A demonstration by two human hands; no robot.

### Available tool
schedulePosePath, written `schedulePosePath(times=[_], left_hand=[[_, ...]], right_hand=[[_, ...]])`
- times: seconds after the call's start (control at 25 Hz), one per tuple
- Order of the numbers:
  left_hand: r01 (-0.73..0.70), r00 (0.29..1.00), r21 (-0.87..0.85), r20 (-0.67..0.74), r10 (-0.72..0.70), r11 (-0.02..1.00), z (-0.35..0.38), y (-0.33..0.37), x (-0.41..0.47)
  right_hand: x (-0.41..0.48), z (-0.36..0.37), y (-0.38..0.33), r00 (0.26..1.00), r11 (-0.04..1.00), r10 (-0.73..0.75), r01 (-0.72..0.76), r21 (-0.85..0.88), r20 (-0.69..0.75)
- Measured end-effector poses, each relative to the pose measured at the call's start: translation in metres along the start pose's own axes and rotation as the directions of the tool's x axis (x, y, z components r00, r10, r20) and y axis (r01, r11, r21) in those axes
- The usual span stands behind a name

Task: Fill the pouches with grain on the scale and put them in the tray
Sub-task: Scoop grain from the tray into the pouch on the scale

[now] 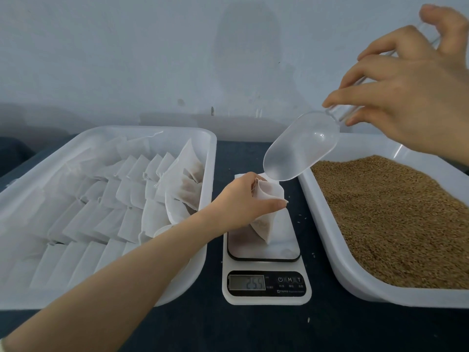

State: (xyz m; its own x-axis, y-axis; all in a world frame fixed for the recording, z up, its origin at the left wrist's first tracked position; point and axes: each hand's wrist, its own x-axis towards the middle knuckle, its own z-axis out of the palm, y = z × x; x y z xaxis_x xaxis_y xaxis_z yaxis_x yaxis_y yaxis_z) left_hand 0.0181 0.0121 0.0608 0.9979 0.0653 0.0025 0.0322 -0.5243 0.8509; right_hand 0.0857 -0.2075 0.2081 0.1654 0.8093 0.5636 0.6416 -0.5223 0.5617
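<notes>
A white digital scale (264, 283) stands between two white trays. On its platform stands a white pouch (265, 217) with brown grain showing in its lower part. My left hand (243, 199) holds the pouch's mouth open at the top. My right hand (411, 92) grips the handle of a clear plastic scoop (300, 146), tilted down with its lip just above the pouch's mouth; the scoop looks empty. The left tray (30, 298) holds several flat empty pouches and a few filled pouches (187, 184) at its right side.
The right tray (355, 278) is full of brown grain (385, 214). A few loose grains lie on the dark tabletop (253, 329) around the scale. A pale wall rises close behind the trays.
</notes>
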Motion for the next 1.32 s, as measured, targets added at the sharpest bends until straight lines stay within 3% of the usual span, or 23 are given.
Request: schedulePosePath(times=[0.44,0.56,0.64,0.72,0.8,0.92,1.04,1.16,1.32], left_hand=[[0.005,1.000,-0.010,-0.009,-0.005,1.000,0.000,0.001,-0.002],[0.007,1.000,-0.006,-0.007,-0.007,1.000,-0.001,0.002,-0.002],[0.007,1.000,0.002,-0.006,-0.007,1.000,-0.001,0.001,-0.002],[0.010,1.000,-0.002,-0.009,-0.010,1.000,0.000,0.000,-0.002],[0.011,1.000,-0.011,-0.010,-0.011,1.000,0.000,0.000,-0.002],[0.011,1.000,-0.016,-0.005,-0.011,1.000,0.000,0.000,-0.002],[0.011,1.000,-0.011,-0.001,-0.011,1.000,0.001,0.001,-0.002],[0.014,1.000,-0.009,0.006,-0.014,1.000,0.000,0.001,-0.001],[0.016,1.000,-0.002,0.008,-0.016,1.000,0.000,0.002,-0.002]], right_hand=[[-0.010,0.016,0.028,0.997,0.997,0.066,-0.065,-0.032,0.030],[-0.025,0.032,0.046,0.973,0.978,0.200,-0.193,-0.075,0.116],[-0.042,0.044,0.051,0.909,0.931,0.363,-0.349,-0.103,0.205],[-0.063,0.058,0.043,0.771,0.847,0.531,-0.474,-0.238,0.353],[-0.078,0.068,0.025,0.615,0.787,0.615,-0.440,-0.432,0.495],[-0.088,0.082,0.001,0.499,0.770,0.636,-0.451,-0.450,0.589],[-0.090,0.090,-0.013,0.440,0.769,0.635,-0.441,-0.463,0.635],[-0.087,0.094,-0.017,0.435,0.777,0.624,-0.429,-0.460,0.649],[-0.092,0.097,-0.015,0.392,0.726,0.650,-0.575,-0.378,0.651]])
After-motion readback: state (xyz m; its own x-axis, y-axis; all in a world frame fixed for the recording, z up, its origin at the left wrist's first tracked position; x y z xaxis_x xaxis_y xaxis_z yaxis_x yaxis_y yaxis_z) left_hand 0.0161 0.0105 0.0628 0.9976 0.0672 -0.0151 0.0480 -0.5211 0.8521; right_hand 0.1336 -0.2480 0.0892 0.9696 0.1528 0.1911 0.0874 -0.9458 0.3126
